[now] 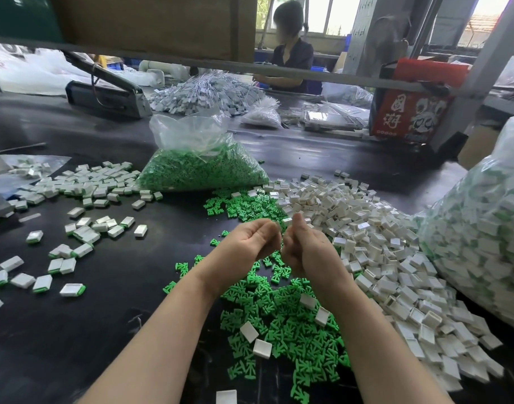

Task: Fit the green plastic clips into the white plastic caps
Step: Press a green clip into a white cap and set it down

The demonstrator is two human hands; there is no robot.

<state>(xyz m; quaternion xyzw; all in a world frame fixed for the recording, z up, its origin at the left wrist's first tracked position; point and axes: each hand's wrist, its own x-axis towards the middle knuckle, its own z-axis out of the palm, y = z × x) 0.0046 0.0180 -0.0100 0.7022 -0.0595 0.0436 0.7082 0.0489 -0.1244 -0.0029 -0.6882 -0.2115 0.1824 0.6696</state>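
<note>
My left hand [250, 243] and my right hand [305, 246] are raised close together above the dark table, fingers curled. My right hand pinches a white cap [288, 221] between thumb and fingertips. My left hand's fingers are curled toward it; what they hold is hidden. Loose green clips [282, 319] lie in a pile under my wrists. A heap of empty white caps [381, 258] spreads to the right. Assembled caps with green edges [83, 246] lie scattered on the left.
A clear bag of green clips [200, 167] stands behind the piles. A large bag of assembled pieces [483, 243] fills the right edge. A red box [410, 112], a sealing machine [110, 94] and a person at the far bench are beyond.
</note>
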